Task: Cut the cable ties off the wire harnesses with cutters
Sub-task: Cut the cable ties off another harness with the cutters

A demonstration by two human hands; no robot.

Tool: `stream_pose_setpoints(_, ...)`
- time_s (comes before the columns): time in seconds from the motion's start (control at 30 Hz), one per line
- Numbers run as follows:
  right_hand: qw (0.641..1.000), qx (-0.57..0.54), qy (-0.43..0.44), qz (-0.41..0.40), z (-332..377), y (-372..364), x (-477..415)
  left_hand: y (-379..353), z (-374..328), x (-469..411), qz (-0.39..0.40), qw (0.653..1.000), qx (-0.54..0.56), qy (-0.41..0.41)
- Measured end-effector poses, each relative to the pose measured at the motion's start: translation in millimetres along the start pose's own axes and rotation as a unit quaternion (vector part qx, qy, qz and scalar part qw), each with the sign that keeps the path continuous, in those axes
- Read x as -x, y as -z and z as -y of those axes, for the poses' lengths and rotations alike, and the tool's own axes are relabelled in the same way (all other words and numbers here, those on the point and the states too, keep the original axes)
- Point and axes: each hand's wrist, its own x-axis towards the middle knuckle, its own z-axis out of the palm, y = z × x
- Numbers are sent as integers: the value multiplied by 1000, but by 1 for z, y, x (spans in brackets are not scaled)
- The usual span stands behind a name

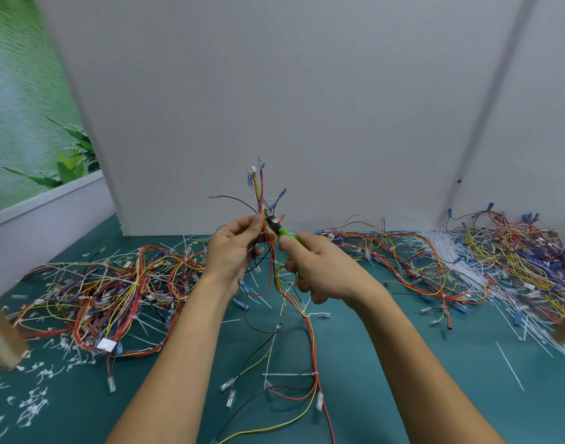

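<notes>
My left hand point(234, 248) pinches a wire harness point(276, 277) of red, yellow, black and blue wires and holds it upright above the green table point(387, 363). My right hand point(319, 267) grips green-handled cutters point(279, 229). Their dark jaws sit against the wire bundle just beside my left thumb. The harness fans out above my hands with small connectors at its tips, and its lower wires trail down onto the table between my forearms. A cable tie at the jaws is too small to make out.
A pile of harnesses point(114, 293) lies at the left, another pile point(515, 261) at the right with loose white cable ties point(441, 238). Cut tie scraps point(34, 405) litter the near left. Wooden posts point(2, 341) stand at both table edges. A grey wall point(306, 107) rises behind.
</notes>
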Motion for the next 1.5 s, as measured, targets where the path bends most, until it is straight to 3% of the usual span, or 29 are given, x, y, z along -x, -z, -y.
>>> stream_pose_setpoints(0.4,996,-57,-21,68,8,6,8,-2,2,-2,-33,998,-51,-35)
stream_pose_setpoints(0.7,1000,7,5,18,3,5,6,2,1,-2,-7,999,-39,-18)
stream_pose_setpoints(0.93,996,-91,-6,0,2,19,7,3,1,-3,56,998,-21,1)
stream_pose_setpoints(1.23,992,-125,11,-10,-1,39,11,2,-5,0,64,998,25,13)
stream_pose_setpoints(1.5,972,-236,-5,-9,-4,40,4,-5,-12,4,83,990,109,37)
